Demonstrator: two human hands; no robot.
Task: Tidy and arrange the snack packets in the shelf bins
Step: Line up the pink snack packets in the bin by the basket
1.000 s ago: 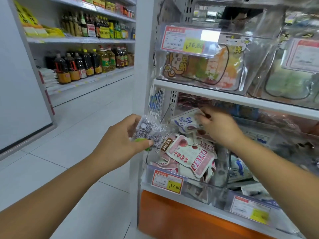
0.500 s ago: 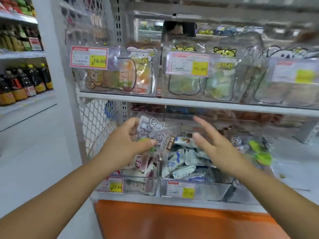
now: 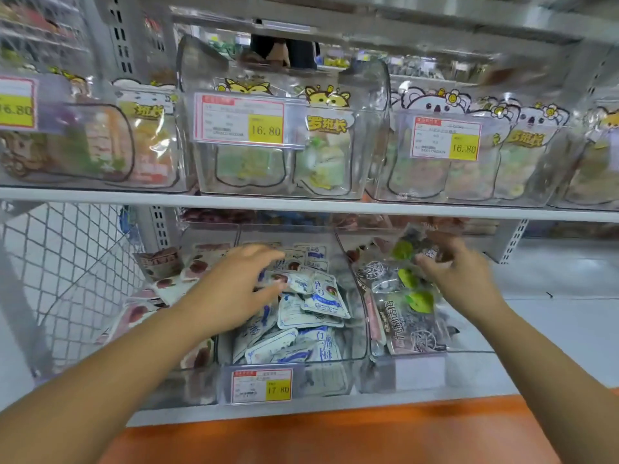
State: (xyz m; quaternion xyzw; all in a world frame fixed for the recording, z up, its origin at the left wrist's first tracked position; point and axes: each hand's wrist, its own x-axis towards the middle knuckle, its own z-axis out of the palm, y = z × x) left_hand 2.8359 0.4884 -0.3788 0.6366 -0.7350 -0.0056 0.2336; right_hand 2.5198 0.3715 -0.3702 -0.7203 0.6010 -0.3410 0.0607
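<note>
Snack packets (image 3: pixel 315 296) in white and blue fill the middle clear bin (image 3: pixel 321 376) on the lower shelf (image 3: pixel 335 405), behind a price tag (image 3: pixel 262 385) reading 17.80. The tags (image 3: pixel 242 118) on the bins above read 16.80. The left grip (image 3: pixel 234 289) reaches flat over that pile, fingers straight and spread, holding nothing. The right grip (image 3: pixel 459 279), blurred, curls its fingers on a dark green-spotted packet (image 3: pixel 407 251) atop the right-hand bin (image 3: pixel 418 370).

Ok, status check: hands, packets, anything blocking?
Left hand open over blue-white packets, middle bin. Right hand pinches dark packet above right bin. Nothing blocking the bins.
</note>
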